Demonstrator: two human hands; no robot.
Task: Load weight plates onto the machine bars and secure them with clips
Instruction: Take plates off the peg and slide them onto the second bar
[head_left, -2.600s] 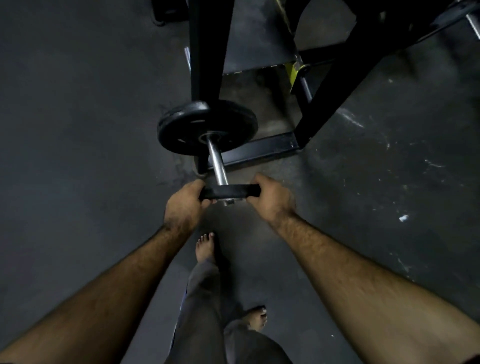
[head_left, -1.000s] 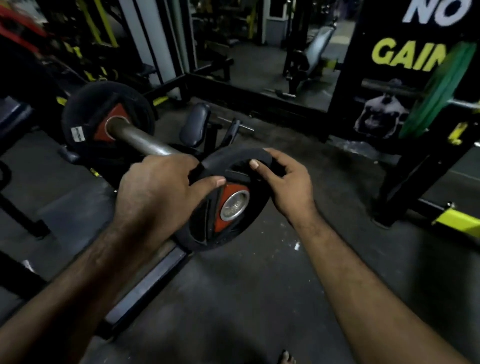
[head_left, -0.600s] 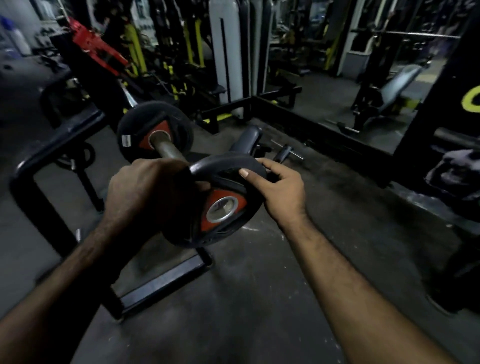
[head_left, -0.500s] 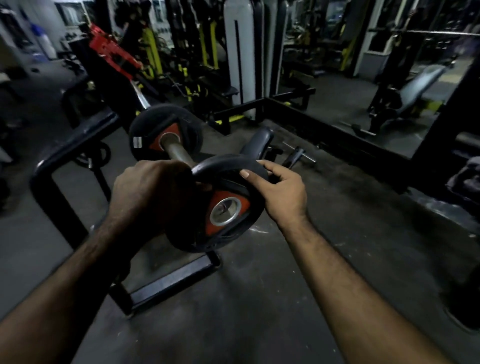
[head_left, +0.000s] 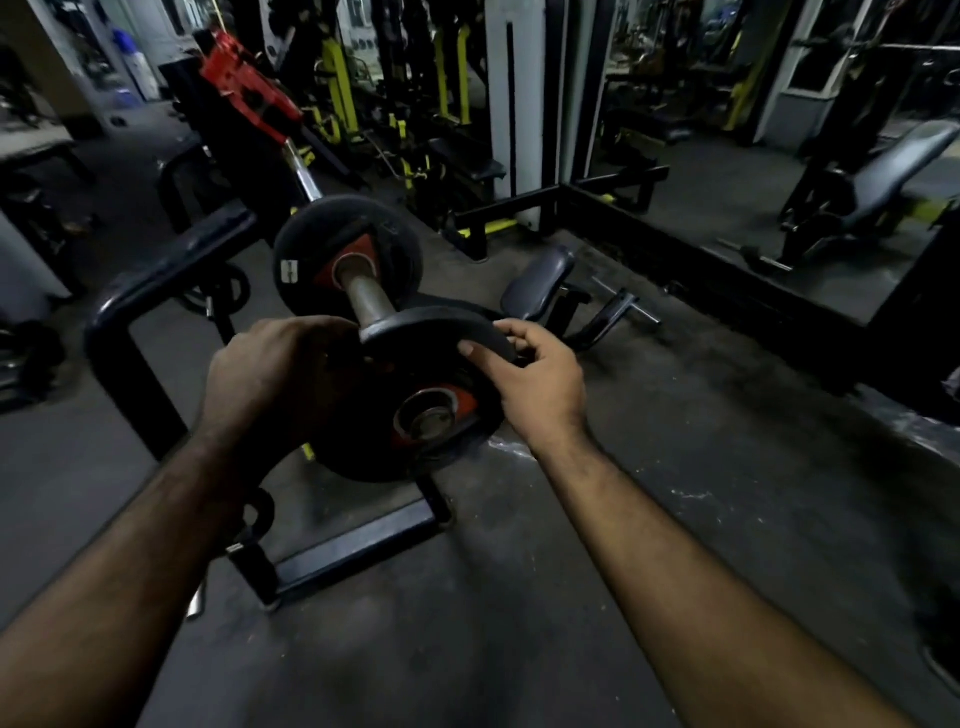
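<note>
On a dim gym's grey floor (head_left: 571, 597), both my hands, left (head_left: 270, 379) and right (head_left: 530, 384), grip a black plate (head_left: 415, 415) on the bar (head_left: 366, 301).

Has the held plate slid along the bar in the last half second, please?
No; the held plate keeps the same gap to the inner plate along the bar.

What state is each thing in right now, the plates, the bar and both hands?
Near plate: on the bar's end, held by both hands.
Far plate: seated further up the bar.
Bar: bare between plates, no clip visible.
Left hand: gripping near plate's edge.
Right hand: fingers on its rim.
</note>
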